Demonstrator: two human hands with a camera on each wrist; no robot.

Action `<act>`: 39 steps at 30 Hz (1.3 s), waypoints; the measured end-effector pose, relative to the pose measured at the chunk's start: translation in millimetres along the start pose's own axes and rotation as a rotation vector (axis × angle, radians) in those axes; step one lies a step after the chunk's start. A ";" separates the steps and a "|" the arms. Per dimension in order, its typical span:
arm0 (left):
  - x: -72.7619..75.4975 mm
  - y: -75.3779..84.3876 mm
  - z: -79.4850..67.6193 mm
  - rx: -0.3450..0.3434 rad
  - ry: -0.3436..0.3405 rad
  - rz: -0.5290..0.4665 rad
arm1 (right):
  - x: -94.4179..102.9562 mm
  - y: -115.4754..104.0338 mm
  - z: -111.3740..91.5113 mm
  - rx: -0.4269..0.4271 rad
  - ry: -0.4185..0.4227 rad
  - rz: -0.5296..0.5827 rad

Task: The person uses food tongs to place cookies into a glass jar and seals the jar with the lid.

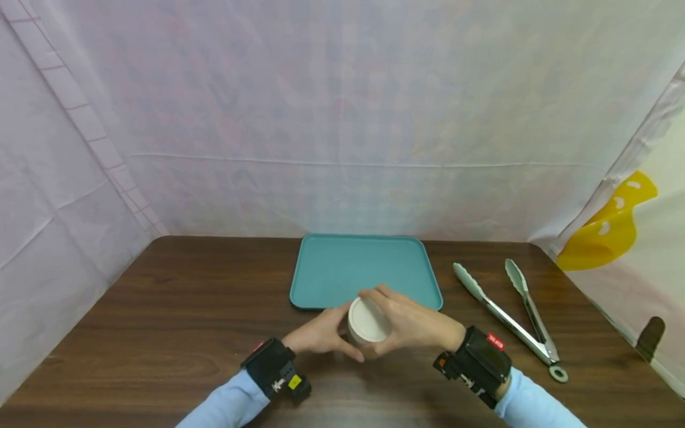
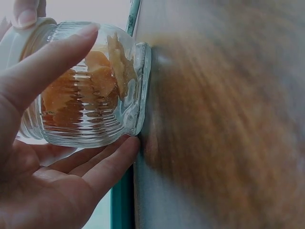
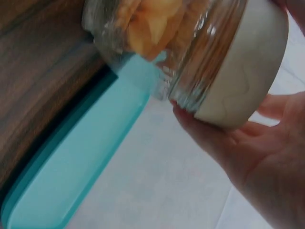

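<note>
A ribbed glass jar [image 2: 90,117] with orange-tan chips or crackers inside stands in front of the tray, base right at the tabletop. Its off-white lid [image 1: 368,320] is on the jar. My left hand [image 1: 327,331] holds the jar's body, thumb along one side and fingers around the other, low near the base. From the other side, my right hand [image 1: 409,321] grips the lid, fingers and thumb curled round its rim [image 3: 248,62]. The palm side of that hand shows in the right wrist view.
A teal tray [image 1: 364,261] lies just behind the jar on the dark wooden table [image 1: 203,297]. To the right, metal tongs [image 1: 508,321] lie spread apart. White cloth [image 1: 342,119] hangs around the table, with a yellow shape [image 1: 602,241] at the right side.
</note>
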State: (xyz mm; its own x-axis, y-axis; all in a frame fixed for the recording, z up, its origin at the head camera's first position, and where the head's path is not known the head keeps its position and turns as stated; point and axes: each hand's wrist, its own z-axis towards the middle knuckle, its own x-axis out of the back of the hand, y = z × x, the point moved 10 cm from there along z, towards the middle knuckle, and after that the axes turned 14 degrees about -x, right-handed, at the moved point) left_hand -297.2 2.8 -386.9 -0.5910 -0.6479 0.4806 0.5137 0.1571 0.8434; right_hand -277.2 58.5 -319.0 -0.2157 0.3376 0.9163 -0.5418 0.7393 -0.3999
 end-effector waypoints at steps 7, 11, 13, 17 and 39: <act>-1.0 1.5 1.2 -0.015 -0.005 0.049 | -1.9 3.6 2.2 0.054 -0.077 0.024; -1.1 2.8 2.4 -0.020 -0.010 0.074 | -2.2 7.1 2.5 0.043 -0.099 0.039; -0.9 3.3 3.0 -0.024 -0.010 0.078 | -1.6 6.9 3.4 0.035 -0.100 0.024; -0.3 4.6 3.7 -0.037 -0.007 0.094 | -0.9 5.7 5.3 0.029 -0.084 -0.017; 0.6 10.9 3.7 -0.069 -0.009 0.167 | -4.1 10.3 5.6 0.084 -0.038 0.031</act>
State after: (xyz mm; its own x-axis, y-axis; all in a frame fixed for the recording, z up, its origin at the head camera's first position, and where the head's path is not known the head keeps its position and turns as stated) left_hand -294.2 6.9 -376.5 -0.4996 -0.6101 0.6150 0.6464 0.2102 0.7335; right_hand -286.4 61.5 -326.8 -0.2636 0.3361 0.9042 -0.6003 0.6766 -0.4265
